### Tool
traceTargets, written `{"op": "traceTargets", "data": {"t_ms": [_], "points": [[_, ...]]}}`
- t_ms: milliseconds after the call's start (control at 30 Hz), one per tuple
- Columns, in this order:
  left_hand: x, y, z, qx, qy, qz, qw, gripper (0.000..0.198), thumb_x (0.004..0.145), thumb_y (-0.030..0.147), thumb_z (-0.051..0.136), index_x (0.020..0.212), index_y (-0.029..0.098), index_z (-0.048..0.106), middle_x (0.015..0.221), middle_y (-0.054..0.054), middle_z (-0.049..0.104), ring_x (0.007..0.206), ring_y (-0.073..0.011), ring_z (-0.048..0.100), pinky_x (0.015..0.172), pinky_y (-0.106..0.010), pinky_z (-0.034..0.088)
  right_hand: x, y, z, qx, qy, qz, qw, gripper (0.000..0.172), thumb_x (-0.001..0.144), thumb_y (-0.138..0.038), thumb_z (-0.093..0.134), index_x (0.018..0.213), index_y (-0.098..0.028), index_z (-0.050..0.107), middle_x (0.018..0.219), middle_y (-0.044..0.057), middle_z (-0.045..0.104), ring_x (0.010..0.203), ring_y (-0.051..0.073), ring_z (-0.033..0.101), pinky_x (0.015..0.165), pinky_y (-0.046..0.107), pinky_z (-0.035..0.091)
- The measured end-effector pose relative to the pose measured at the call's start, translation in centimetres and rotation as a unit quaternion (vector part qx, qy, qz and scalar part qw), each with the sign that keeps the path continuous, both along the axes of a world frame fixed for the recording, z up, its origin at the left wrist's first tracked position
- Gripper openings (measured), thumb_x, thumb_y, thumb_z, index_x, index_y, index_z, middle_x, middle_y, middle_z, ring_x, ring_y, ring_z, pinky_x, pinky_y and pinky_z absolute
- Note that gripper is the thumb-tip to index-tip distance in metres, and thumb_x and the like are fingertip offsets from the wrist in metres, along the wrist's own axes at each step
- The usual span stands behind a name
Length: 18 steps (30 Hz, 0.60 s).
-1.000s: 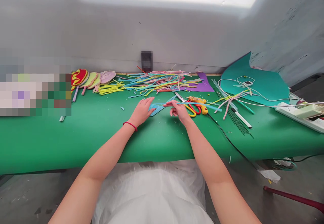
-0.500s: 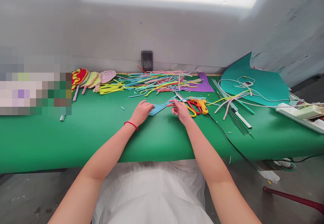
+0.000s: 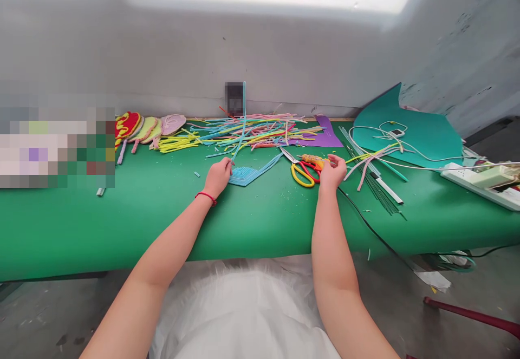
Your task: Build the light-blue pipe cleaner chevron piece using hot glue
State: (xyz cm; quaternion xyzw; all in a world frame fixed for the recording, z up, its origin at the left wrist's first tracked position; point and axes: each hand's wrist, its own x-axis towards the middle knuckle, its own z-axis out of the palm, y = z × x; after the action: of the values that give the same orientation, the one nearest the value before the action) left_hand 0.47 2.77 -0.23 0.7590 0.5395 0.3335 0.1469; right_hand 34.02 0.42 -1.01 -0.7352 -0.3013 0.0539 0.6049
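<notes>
A flat blue piece made of coiled pipe cleaner [image 3: 244, 175] lies on the green table [image 3: 122, 213]. My left hand [image 3: 219, 176] is closed at its left edge, pinching a blue pipe cleaner strand [image 3: 242, 118] that stands up from it. My right hand [image 3: 332, 171] rests over the yellow glue gun [image 3: 313, 160], fingers curled round its handle end. Scissors with yellow and red handles [image 3: 301, 170] lie just left of that hand.
A heap of coloured pipe cleaners [image 3: 255, 130] lies at the back, beside finished coiled shapes [image 3: 142, 125]. Purple sheet [image 3: 325, 135], teal sheet [image 3: 410, 131], green wires [image 3: 374, 177], white cable and a power strip [image 3: 483, 183] fill the right. A black cord [image 3: 365, 223] trails off the front edge.
My right hand left the blue piece and moved right onto the glue gun. My left hand closed on the strand, which now stands upright.
</notes>
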Motion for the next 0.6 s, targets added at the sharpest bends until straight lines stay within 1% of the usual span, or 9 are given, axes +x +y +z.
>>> {"op": "traceTargets", "data": {"t_ms": [67,133,167,233,300,367,433,533,600], "points": [[-0.1,0.1,0.1,-0.001,-0.001,0.004,1.0,0.025,0.093,0.023,0.034,0.091,0.022,0.059,0.068,-0.001,0.064,0.061,-0.0171,0.057,0.059,-0.027,0.039,0.5,-0.3,-0.2,-0.107,-0.057,-0.05,0.991,0.035,0.075,-0.021,0.054,0.11,-0.018,0.059,0.126,0.014,0.054,0.117,0.027,0.05,0.098,0.046,0.04],[-0.2,0.1,0.2,0.003,-0.001,0.005,1.0,0.025,0.093,0.023,0.034,0.091,0.022,0.059,0.068,-0.002,0.064,0.061,-0.0175,0.057,0.059,-0.028,0.038,0.6,-0.5,-0.6,-0.191,-0.083,-0.059,0.976,0.044,0.074,-0.025,0.059,0.118,-0.018,0.056,0.136,0.017,0.045,0.128,0.032,0.041,0.103,0.05,0.035],[-0.2,0.1,0.3,0.006,-0.002,0.003,1.0,0.026,0.093,0.023,0.034,0.091,0.022,0.059,0.068,-0.002,0.064,0.062,-0.0178,0.058,0.06,-0.028,0.038,0.5,-0.4,-0.7,-0.219,-0.086,-0.057,0.97,0.046,0.075,-0.027,0.06,0.119,-0.017,0.055,0.137,0.019,0.043,0.129,0.033,0.039,0.103,0.05,0.035],[-0.3,0.1,0.5,0.011,-0.003,0.001,1.0,0.026,0.093,0.023,0.033,0.091,0.022,0.059,0.068,-0.002,0.064,0.063,-0.0182,0.057,0.061,-0.028,0.038,0.6,-0.3,-0.9,-0.259,-0.082,-0.05,0.961,0.045,0.077,-0.032,0.06,0.116,-0.012,0.056,0.133,0.023,0.045,0.126,0.034,0.043,0.101,0.048,0.037],[-0.4,0.0,0.7,0.015,-0.009,-0.003,1.0,0.027,0.093,0.023,0.033,0.091,0.021,0.059,0.069,-0.002,0.064,0.063,-0.0181,0.057,0.062,-0.028,0.039,0.8,-0.1,-1.0,-0.285,-0.074,-0.045,0.955,0.043,0.079,-0.035,0.059,0.113,-0.01,0.057,0.125,0.024,0.052,0.119,0.035,0.049,0.098,0.047,0.04],[-0.6,0.0,1.0,0.022,-0.015,-0.011,1.0,0.026,0.093,0.023,0.033,0.091,0.021,0.059,0.07,-0.002,0.064,0.064,-0.0177,0.057,0.063,-0.028,0.04,1.1,0.0,-1.1,-0.297,-0.076,-0.042,0.951,0.042,0.08,-0.037,0.059,0.113,-0.01,0.057,0.122,0.024,0.055,0.116,0.035,0.052,0.097,0.047,0.041],[-0.7,-0.2,1.4,0.036,-0.013,-0.026,0.999,0.025,0.093,0.022,0.033,0.091,0.02,0.058,0.071,-0.002,0.064,0.067,-0.0177,0.057,0.066,-0.028,0.041,1.3,0.1,-1.1,-0.303,-0.081,-0.046,0.949,0.041,0.081,-0.037,0.059,0.113,-0.012,0.056,0.123,0.023,0.055,0.118,0.035,0.051,0.097,0.047,0.041],[-0.9,-0.4,1.9,0.071,0.005,-0.06,0.996,0.023,0.094,0.023,0.035,0.089,0.02,0.057,0.072,-0.002,0.063,0.074,-0.0184,0.057,0.074,-0.03,0.042,1.4,0.2,-1.1,-0.308,-0.078,-0.05,0.947,0.036,0.083,-0.035,0.057,0.112,-0.013,0.055,0.125,0.022,0.054,0.119,0.034,0.05,0.097,0.046,0.04],[-0.9,-0.5,2.1,0.089,0.017,-0.086,0.992,0.023,0.094,0.024,0.035,0.087,0.02,0.057,0.071,-0.002,0.062,0.077,-0.0183,0.057,0.08,-0.031,0.042,1.3,0.2,-1.2,-0.298,-0.074,-0.05,0.95,0.033,0.084,-0.033,0.056,0.11,-0.013,0.054,0.126,0.022,0.054,0.12,0.034,0.049,0.098,0.046,0.039]]}}
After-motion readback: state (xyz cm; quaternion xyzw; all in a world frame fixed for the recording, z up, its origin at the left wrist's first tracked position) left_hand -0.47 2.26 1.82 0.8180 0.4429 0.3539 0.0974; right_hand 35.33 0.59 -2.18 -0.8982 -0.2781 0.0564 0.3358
